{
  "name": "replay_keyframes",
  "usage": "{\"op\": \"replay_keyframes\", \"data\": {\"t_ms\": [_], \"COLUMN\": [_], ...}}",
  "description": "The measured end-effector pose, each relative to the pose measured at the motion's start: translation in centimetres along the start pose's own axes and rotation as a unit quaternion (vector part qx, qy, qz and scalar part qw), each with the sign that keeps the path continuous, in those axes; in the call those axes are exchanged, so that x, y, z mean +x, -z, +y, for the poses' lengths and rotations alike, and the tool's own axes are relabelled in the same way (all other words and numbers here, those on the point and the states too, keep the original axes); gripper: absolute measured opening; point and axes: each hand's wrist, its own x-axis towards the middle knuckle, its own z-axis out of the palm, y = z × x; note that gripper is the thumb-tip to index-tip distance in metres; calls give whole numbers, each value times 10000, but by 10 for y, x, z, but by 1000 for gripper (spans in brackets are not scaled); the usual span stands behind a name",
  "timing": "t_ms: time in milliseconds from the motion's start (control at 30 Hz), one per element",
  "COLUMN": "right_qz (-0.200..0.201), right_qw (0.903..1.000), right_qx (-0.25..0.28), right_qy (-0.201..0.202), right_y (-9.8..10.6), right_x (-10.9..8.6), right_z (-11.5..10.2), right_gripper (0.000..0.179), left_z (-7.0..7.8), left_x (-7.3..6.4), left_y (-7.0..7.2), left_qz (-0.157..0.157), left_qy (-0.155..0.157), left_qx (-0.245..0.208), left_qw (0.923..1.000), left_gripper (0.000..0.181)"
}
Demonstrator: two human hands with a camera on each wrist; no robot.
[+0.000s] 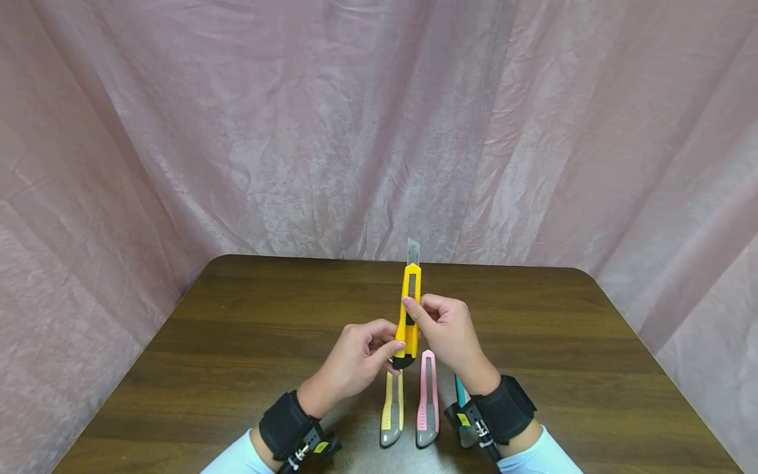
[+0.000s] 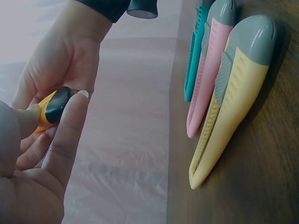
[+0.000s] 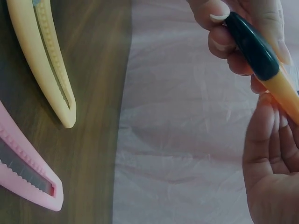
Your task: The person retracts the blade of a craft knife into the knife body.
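A bright yellow utility knife with a black end cap is held up over the table, its metal blade extended and pointing away. My left hand pinches its lower end near the cap between thumb and fingers. Higher on the body, my right hand grips it from the right, thumb across the front by the slider. In the left wrist view the black cap shows between the fingers. Below the hands lie a pale yellow utility knife and a pink utility knife.
A teal utility knife lies partly hidden under the right wrist, beside the pink one. The brown wooden table has rounded far corners. Pink curtains hang behind it and along both sides.
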Motion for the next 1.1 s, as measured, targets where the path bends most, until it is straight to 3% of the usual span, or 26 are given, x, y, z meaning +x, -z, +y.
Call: {"op": "replay_keyframes", "data": {"t_ms": [267,400,567,800,933,1100], "right_qz": [-40,-81,-185,-310,-357,-344], "right_qw": [9998,9999,9997,9992,9986,9986], "right_qx": [40,85,129,144,190,276], "right_qy": [203,42,-93,226,346,302], "right_y": [3,5,4,8,9,7], "right_x": [-3,-2,0,-3,-3,-3], "right_z": [-34,-28,-2,-31,-31,-29], "right_gripper": [8,12,22,15,11,13], "left_z": [-6,-5,-4,-6,-3,13], "left_x": [2,2,3,3,3,1], "left_y": [-1,-1,-1,-2,-1,-1], "left_qz": [36,27,30,31,53,80], "left_qy": [-79,-108,-119,-190,-138,-42], "left_qx": [-60,-52,-59,-88,-62,45], "left_qw": [9999,9999,9999,9998,9999,9999], "left_gripper": [18,18,17,17,18,18]}}
